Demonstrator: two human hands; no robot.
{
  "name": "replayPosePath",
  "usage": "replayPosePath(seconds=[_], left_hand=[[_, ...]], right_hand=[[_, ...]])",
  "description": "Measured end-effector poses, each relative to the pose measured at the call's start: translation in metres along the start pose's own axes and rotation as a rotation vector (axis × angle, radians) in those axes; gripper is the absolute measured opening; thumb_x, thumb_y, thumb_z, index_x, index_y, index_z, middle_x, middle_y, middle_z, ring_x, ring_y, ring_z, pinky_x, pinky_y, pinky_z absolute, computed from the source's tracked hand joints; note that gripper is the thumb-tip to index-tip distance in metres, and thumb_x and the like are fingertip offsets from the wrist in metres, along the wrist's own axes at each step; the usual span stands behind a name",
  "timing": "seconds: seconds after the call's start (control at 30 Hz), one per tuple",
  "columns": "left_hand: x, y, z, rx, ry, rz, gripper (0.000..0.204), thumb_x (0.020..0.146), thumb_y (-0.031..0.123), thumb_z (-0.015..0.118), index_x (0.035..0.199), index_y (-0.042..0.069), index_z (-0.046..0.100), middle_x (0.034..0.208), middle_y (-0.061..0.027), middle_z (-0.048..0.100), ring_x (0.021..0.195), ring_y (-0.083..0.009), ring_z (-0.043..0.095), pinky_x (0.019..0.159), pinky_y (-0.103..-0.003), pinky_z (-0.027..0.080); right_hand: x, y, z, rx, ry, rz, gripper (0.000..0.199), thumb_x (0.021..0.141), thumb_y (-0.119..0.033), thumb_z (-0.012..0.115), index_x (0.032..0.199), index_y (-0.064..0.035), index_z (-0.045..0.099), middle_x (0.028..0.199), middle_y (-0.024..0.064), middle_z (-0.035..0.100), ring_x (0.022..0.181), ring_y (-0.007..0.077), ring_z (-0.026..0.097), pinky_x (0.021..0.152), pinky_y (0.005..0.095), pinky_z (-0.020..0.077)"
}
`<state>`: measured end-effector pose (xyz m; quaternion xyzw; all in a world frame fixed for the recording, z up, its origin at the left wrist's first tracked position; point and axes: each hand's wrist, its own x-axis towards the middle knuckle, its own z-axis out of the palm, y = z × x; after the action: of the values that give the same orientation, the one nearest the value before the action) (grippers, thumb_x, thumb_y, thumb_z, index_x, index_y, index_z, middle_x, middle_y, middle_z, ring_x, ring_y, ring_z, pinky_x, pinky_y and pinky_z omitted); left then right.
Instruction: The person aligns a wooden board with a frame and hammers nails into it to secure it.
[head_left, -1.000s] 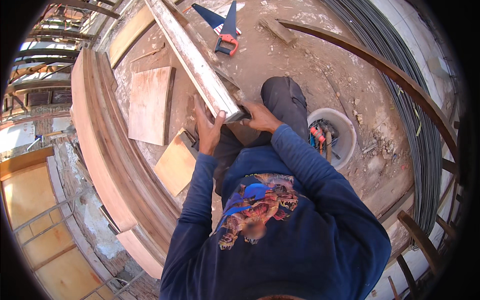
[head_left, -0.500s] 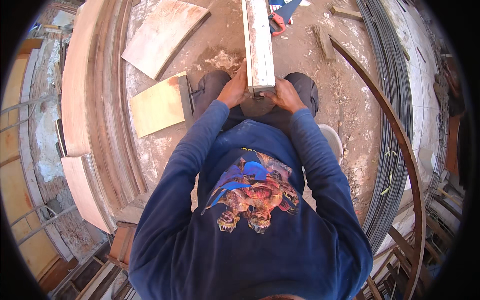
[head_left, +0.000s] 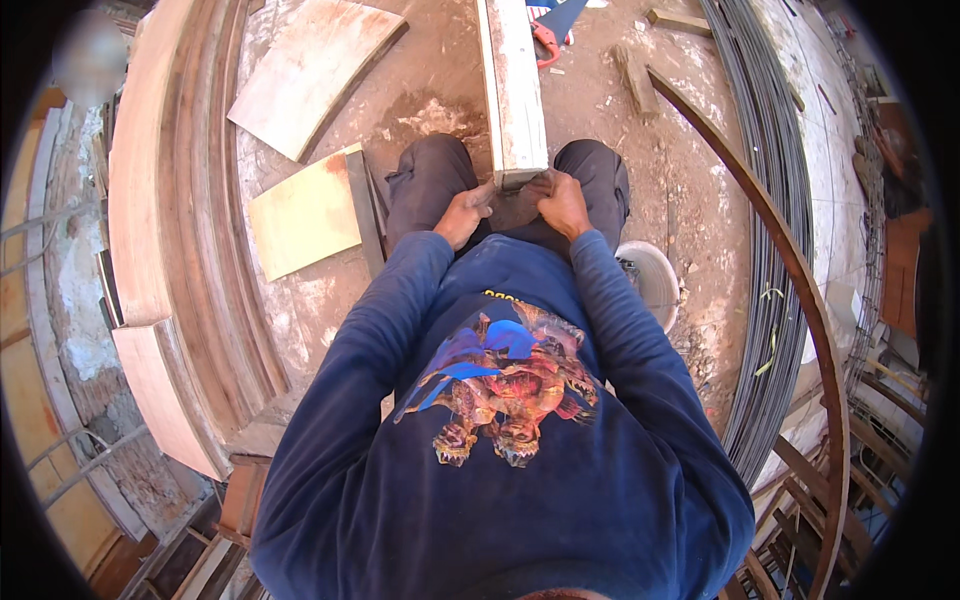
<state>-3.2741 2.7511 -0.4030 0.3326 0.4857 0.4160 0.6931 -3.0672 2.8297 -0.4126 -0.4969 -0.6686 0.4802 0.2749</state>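
A long, pale, paint-smeared wooden beam (head_left: 516, 115) extends away from me between my bent knees, its near end over my lap. My left hand (head_left: 466, 214) is closed just below the left corner of that end, thumb and fingers pressed together. Opposite it, my right hand (head_left: 564, 204) has its fingers curled in by the right corner, close against the wood. Dark shadow and trouser cloth lie between the hands, and whatever the fingertips pinch is too small or hidden to name.
Left of me lie two wooden panels (head_left: 305, 215) (head_left: 318, 75) and a stack of long planks (head_left: 195, 200). A red-handled handsaw (head_left: 547, 45) rests beyond the beam. To my right are a pale bucket (head_left: 655, 285), a long brown strip (head_left: 765, 205) and bundled dark rods (head_left: 765, 170).
Both hands have slid off the beam's sides toward me, and their fingers have curled in near its end. My knees show more, and the bucket has come further into view.
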Motion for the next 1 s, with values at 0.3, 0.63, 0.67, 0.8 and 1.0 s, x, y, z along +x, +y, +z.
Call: replayPosePath(seconds=[0.3,0.63,0.67,0.8,1.0], left_hand=[[-0.005,0.013,0.009,0.095,-0.011,-0.036,0.075,0.078,-0.015,0.047,0.151,-0.009,0.028,0.159,-0.0229,0.028,0.150,-0.0285,0.024,0.121,-0.037,0.019],[0.001,0.011,0.000,0.215,-0.080,-0.025,0.072,0.078,-0.008,0.046,0.148,-0.011,0.032,0.156,-0.0213,0.036,0.147,-0.0282,0.030,0.120,-0.035,0.022],[0.003,0.013,0.002,0.226,-0.090,-0.016,0.070,0.079,-0.008,0.046,0.148,-0.012,0.032,0.155,-0.0218,0.037,0.147,-0.0288,0.030,0.120,-0.034,0.021],[0.001,0.005,-0.008,0.407,0.019,-0.027,0.050,0.088,0.002,0.050,0.137,-0.008,0.050,0.121,-0.0109,0.064,0.102,-0.0224,0.059,0.093,-0.033,0.049],[0.009,0.068,0.009,-0.019,0.155,0.051,0.047,0.098,0.016,0.046,0.141,-0.002,0.051,0.136,-0.0164,0.057,0.126,-0.0286,0.055,0.108,-0.044,0.041]], right_hand=[[-0.002,-0.009,-0.002,0.262,-0.050,0.164,0.054,0.070,0.010,0.046,0.122,0.0117,0.061,0.111,0.0242,0.071,0.101,0.0284,0.072,0.088,0.0322,0.0562],[0.009,-0.007,-0.021,0.091,-0.156,0.060,0.043,0.075,0.004,0.050,0.114,0.0064,0.067,0.104,0.0204,0.073,0.100,0.0276,0.072,0.087,0.0332,0.0547],[0.009,0.001,-0.023,0.047,-0.138,0.049,0.041,0.076,0.003,0.051,0.113,0.0045,0.069,0.102,0.0192,0.074,0.099,0.0274,0.072,0.087,0.0334,0.0543],[0.004,0.004,-0.025,-0.049,-0.201,0.052,0.030,0.082,-0.009,0.060,0.108,-0.0021,0.072,0.096,0.0228,0.072,0.092,0.0294,0.072,0.081,0.0372,0.0533],[0.036,-0.001,-0.033,0.212,0.137,0.041,0.036,0.106,-0.026,0.046,0.117,0.0024,0.065,0.096,0.0053,0.067,0.086,0.0133,0.063,0.078,0.0285,0.0515]])
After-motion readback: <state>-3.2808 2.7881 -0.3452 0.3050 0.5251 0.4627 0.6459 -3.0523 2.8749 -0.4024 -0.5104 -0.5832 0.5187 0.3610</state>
